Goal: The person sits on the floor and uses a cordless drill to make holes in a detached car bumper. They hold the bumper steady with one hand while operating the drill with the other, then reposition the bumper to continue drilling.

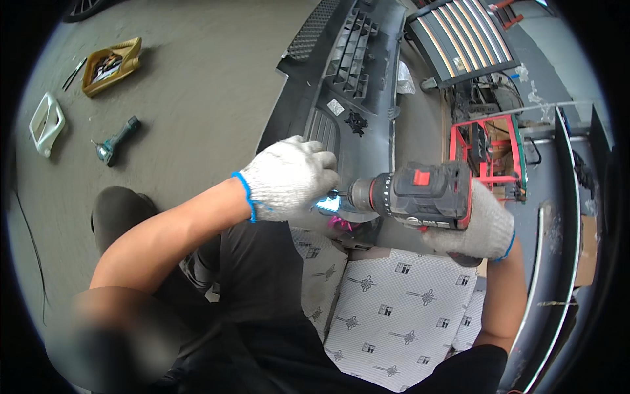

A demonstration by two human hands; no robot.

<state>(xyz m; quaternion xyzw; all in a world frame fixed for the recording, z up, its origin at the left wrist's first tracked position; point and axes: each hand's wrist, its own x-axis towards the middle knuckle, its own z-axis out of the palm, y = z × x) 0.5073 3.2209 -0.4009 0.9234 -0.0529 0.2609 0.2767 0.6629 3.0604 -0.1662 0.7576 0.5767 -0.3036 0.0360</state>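
Observation:
A black-and-red cordless drill (423, 197) lies level in my right hand (489, 226), which wears a white knit glove and is closed round its grip. The drill's chuck points left, its bit end beside the fingers of my left hand (292, 177). That hand, in a white glove with a blue cuff edge, is curled; whatever its fingertips hold is hidden. Both hands are over the near end of a dark plastic car bumper (361, 138) with mesh grille sections. A bright bluish-white patch of light (328, 202) shows just below the left fingertips.
On the left floor are a yellow tray (95, 85) of small parts, a teal cordless tool (117, 141) and a white plastic frame (47, 125). A drawer cabinet (462, 39) and red metal frame (489, 148) stand right. Patterned white padding (400, 315) lies by my legs.

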